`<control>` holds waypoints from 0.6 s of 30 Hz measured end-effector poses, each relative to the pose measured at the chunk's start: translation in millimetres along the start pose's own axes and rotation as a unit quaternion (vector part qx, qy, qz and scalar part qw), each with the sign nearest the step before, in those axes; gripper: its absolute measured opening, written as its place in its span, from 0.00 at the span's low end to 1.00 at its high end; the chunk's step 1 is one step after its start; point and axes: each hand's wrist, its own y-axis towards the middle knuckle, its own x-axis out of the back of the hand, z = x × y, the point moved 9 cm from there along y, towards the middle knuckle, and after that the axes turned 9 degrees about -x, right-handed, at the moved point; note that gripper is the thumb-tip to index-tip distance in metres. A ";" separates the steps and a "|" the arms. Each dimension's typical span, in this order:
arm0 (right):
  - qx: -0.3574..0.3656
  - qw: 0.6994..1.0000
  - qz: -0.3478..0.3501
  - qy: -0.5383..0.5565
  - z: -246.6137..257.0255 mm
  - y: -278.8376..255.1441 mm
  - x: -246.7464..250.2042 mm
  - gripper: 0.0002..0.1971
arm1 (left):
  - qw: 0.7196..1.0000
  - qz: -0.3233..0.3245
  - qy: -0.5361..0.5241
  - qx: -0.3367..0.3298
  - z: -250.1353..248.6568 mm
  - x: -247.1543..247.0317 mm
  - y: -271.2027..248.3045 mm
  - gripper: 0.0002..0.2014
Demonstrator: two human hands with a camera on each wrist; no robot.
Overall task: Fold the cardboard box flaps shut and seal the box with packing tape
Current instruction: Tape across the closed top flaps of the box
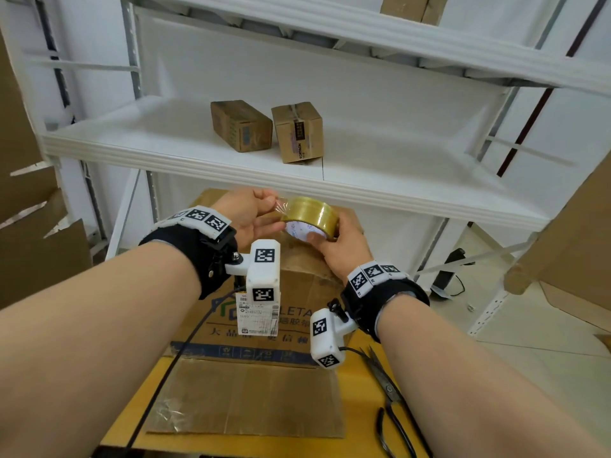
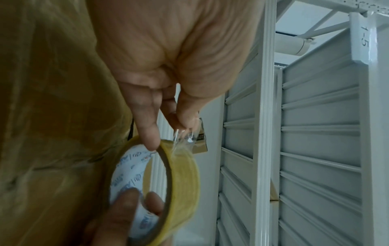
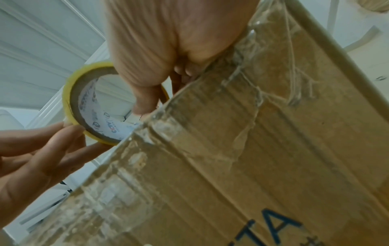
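Note:
A yellowish roll of packing tape (image 1: 310, 216) is held above the far end of a large cardboard box (image 1: 297, 285) with blue printing. My right hand (image 1: 344, 246) grips the roll, thumb inside its white core (image 3: 99, 114). My left hand (image 1: 251, 213) pinches the clear free end of the tape (image 2: 185, 133) just off the roll (image 2: 181, 179). The box (image 3: 263, 149) carries old crinkled tape strips, and one flap (image 1: 244, 396) lies flat toward me on a yellow table (image 1: 360, 391).
Black scissors (image 1: 393, 408) lie on the table at the right. A white metal shelf (image 1: 185, 143) behind holds two small taped cartons (image 1: 241, 125). Flattened cardboard (image 1: 26, 226) leans at the left and another sheet (image 1: 575, 233) at the right.

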 end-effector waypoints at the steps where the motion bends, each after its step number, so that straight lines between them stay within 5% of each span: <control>1: -0.006 1.000 -0.009 0.007 -1.1 0.4 1.1 0.16 | 1.000 -0.001 0.002 0.000 1.7 0.8 -0.7 0.06; 18: -0.037 0.994 -0.048 0.094 -14.9 8.5 5.6 0.19 | 0.999 -0.014 0.039 0.001 20.9 5.9 -8.6 0.09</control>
